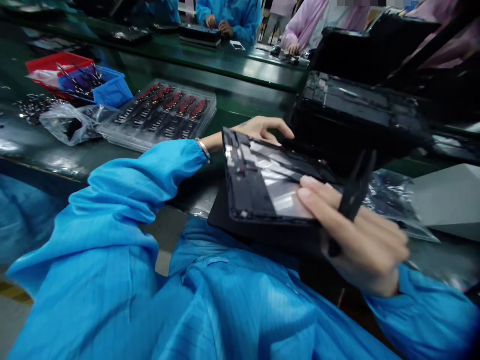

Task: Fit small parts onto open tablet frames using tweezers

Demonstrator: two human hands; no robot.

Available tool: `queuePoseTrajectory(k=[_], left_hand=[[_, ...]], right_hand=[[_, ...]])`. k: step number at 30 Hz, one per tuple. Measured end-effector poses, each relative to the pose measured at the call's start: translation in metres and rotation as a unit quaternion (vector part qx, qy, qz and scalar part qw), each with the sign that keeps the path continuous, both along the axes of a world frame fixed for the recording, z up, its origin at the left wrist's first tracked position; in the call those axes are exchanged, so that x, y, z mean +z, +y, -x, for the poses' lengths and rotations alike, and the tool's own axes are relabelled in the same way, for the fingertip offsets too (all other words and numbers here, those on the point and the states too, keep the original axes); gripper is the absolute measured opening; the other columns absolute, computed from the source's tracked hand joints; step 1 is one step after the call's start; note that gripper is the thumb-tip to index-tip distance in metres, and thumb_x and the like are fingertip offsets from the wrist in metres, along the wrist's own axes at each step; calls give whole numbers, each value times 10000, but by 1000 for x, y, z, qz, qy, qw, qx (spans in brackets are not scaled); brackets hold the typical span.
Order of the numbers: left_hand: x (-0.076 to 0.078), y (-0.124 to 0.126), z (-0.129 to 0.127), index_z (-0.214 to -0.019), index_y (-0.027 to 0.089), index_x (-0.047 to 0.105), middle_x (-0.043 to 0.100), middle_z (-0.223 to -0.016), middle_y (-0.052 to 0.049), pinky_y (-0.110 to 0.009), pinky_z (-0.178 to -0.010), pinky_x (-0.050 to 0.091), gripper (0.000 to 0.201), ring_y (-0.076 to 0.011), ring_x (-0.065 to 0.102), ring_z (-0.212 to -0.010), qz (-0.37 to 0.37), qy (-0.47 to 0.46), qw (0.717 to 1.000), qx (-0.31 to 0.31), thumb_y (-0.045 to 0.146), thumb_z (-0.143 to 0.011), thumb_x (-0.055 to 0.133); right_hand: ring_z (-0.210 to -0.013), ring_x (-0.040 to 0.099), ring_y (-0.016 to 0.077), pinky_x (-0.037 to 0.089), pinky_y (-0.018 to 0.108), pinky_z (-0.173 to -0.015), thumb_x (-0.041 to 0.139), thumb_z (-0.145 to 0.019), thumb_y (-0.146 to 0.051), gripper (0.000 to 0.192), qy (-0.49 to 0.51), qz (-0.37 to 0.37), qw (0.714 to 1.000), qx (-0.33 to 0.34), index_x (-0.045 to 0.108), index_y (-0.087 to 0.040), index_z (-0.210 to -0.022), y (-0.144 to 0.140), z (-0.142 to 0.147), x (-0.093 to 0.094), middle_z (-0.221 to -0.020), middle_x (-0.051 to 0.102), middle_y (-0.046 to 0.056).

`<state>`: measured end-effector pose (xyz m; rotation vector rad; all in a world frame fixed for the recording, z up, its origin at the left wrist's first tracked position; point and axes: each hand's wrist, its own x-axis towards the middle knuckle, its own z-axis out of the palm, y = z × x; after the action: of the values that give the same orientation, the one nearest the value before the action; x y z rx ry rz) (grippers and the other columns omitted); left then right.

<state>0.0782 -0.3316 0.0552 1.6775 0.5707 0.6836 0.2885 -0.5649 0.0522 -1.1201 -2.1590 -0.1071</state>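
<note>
A tablet-like device (258,185) with its inside bare, showing silver and black panels, is tilted above the bench edge. My right hand (360,235) grips its right side, fingertips lying on the panel. The same hand also holds a black two-pronged tool that looks like tweezers (354,192); motion blurs it. Just past the device's far edge is my left hand (258,131), its fingers curved and apart, with part of it hidden behind the device. A dark flat panel (240,227) shows below the device.
Left on the bench (146,162) are a clear compartment tray (129,142) of small parts, a blue bin (112,90), a red bin (60,60) and a plastic bag (62,122). Dark devices (360,105) stand behind. At right are another plastic bag (392,192) and a white box (450,195). Co-workers sit opposite.
</note>
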Motion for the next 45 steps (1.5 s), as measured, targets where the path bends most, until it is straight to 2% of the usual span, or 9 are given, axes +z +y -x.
queuePoseTrajectory(k=[2,6,12,15,19,23,27,34,45], left_hand=[[-8,9,18,-1290,79,630,793,-879,-77,-230,-703,567,442,-153,749,-746,5,34,999,20,89,-863,743],[-10,14,50,-1343,126,584,792,-984,-78,-347,-802,620,423,-195,772,-828,-43,88,992,81,223,-936,648],[-14,-5,41,-1205,127,708,782,-1026,-118,-327,-820,590,298,-213,755,-905,-180,184,966,31,220,-948,588],[-27,-22,30,-1173,161,747,759,-1104,-88,-304,-892,521,259,-201,712,-991,-288,245,925,-32,263,-974,619],[-46,-38,24,-1243,175,729,702,-1143,-79,-276,-879,464,310,-182,658,-1002,-356,267,891,-85,297,-1065,506],[-55,-41,26,-1240,180,725,683,-1143,-85,-290,-862,443,338,-202,635,-1038,-382,243,887,-89,312,-1103,446],[-54,-42,29,-1236,184,721,682,-1144,-82,-281,-859,453,358,-192,636,-1035,-364,225,897,-108,338,-1122,419],[-49,-46,28,-1231,188,717,687,-1130,-73,-306,-845,468,365,-203,632,-1019,-343,258,899,-87,328,-1119,400],[-48,-46,26,-1200,185,719,689,-1128,-73,-300,-836,471,363,-200,633,-1014,-345,266,896,-87,319,-1107,394]], right_hand=[[-1343,645,305,555,469,-1185,629,-974,-84,751,-90,-49,994,24,417,-376,-1633,-3,3,-14,-1526,581,15],[-1323,661,336,587,481,-1112,576,-987,0,532,-173,-92,981,5,571,-111,-1508,-8,14,-30,-1428,657,187],[-1228,711,380,630,484,-967,610,-1031,-175,376,-260,-40,964,28,638,-55,-1386,-10,29,-31,-1353,697,242],[-1098,737,311,634,407,-832,477,-1079,-483,568,-198,62,974,94,564,-118,-1505,0,15,-14,-1246,729,187],[-879,652,201,526,325,-679,322,-1082,-622,618,-53,151,985,59,468,-351,-1617,39,-12,9,-1050,644,89],[-669,579,145,413,320,-588,555,-1070,-486,346,157,133,978,-21,818,-301,-1196,84,-26,-4,-769,637,28],[-537,564,124,381,288,-495,766,-918,-242,93,334,199,920,-60,834,-247,-981,102,-35,-30,-656,657,-18],[-905,718,152,569,282,-765,769,-935,-191,161,213,287,933,48,847,-296,-1030,96,-43,-28,-998,782,7],[-935,778,185,625,302,-802,788,-925,-176,258,239,317,918,8,835,-366,-1092,91,-36,-29,-1044,814,-29]])
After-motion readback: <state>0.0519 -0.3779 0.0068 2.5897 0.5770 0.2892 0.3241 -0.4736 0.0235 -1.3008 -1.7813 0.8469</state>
